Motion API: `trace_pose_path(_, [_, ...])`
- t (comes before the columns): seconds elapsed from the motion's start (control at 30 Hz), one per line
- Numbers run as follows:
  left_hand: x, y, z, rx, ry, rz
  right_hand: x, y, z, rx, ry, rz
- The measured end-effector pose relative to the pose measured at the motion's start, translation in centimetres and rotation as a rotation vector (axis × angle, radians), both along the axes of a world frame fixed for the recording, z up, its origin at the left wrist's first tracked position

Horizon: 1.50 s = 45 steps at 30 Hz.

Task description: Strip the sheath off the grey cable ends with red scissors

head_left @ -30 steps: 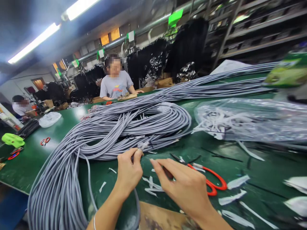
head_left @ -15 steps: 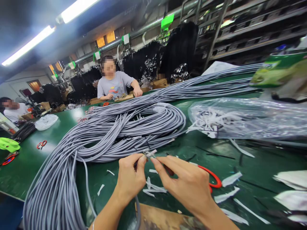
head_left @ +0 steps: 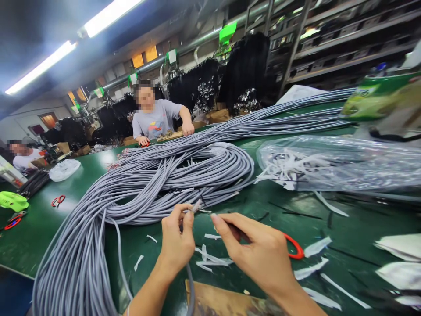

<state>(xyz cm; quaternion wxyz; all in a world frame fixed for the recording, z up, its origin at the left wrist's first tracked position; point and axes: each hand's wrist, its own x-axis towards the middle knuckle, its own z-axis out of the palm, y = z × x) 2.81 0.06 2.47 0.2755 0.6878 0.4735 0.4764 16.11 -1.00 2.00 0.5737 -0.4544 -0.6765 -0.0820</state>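
Note:
My left hand (head_left: 177, 239) pinches the end of a grey cable (head_left: 190, 289), which hangs down below it; frayed pale strands (head_left: 197, 205) stick out past the fingertips. Just to the right, my right hand (head_left: 255, 245) is closed with thumb and forefinger together, a small gap from the strands; what it holds, if anything, is too small to tell. Red-handled scissors (head_left: 296, 246) show partly behind my right hand. A big looped bundle of grey cables (head_left: 158, 184) lies beyond both hands.
White scraps (head_left: 213, 262) litter the green table (head_left: 131, 239). A brown board (head_left: 226, 300) lies at the front edge. On the right are a clear plastic bag (head_left: 345, 164) and a green bag (head_left: 371, 98). Across the table sits a person (head_left: 156, 116); another is far left.
The hands have drawn slightly apart, and the strands in my left hand now point up to the right. Across the table, the person's hand has moved onto the red scissors.

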Motion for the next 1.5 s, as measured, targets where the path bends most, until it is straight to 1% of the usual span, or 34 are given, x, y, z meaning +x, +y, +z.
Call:
trace_pose_path(0.1, [0.01,0.0,-0.14,-0.008,-0.03,0.002,-0.22,0.01,-0.09,-0.003,0.012,0.01])
trace_pose_path(0.2, [0.07,0.01,-0.35,-0.025,-0.074,-0.014,-0.44,0.03,-0.17,-0.041,0.064,0.036])
trace_pose_path(0.27, [0.11,0.02,-0.51,0.008,-0.078,-0.013,-0.54,0.05,-0.2,-0.057,0.078,0.051])
trace_pose_path(0.37, [0.23,0.04,-0.65,0.089,-0.03,-0.012,-0.53,0.13,-0.19,-0.03,0.096,0.043])
trace_pose_path(0.47, [0.45,-0.03,-0.67,0.111,0.004,-0.029,-0.35,0.22,-0.06,-0.02,0.114,0.033])
trace_pose_path(0.7, [0.68,-0.17,-0.85,0.083,-0.024,-0.066,-0.28,0.2,0.33,-0.045,0.097,0.026])
trace_pose_path(0.87, [0.58,-0.23,-0.48,0.01,-0.107,0.005,-0.29,0.14,0.22,-0.066,0.112,0.044])
trace_pose_path(0.97, [0.61,-0.27,-0.24,-0.02,-0.143,0.028,-0.19,0.22,0.02,-0.153,0.196,0.102])
trace_pose_path(1.07, [0.62,-0.26,-0.11,-0.053,-0.147,0.04,-0.06,0.29,-0.11,-0.305,0.295,0.234])
trace_pose_path(1.17, [0.58,-0.22,-0.02,-0.073,-0.141,0.037,-0.02,0.3,-0.19,-0.377,0.34,0.316])
trace_pose_path(1.37, [0.33,-0.13,0.04,-0.081,-0.124,-0.011,-0.15,0.37,-0.31,-0.391,0.354,0.337])
trace_pose_path(1.5, [0.26,-0.11,-0.01,-0.075,-0.1,-0.043,-0.18,0.51,-0.46,-0.365,0.328,0.299])
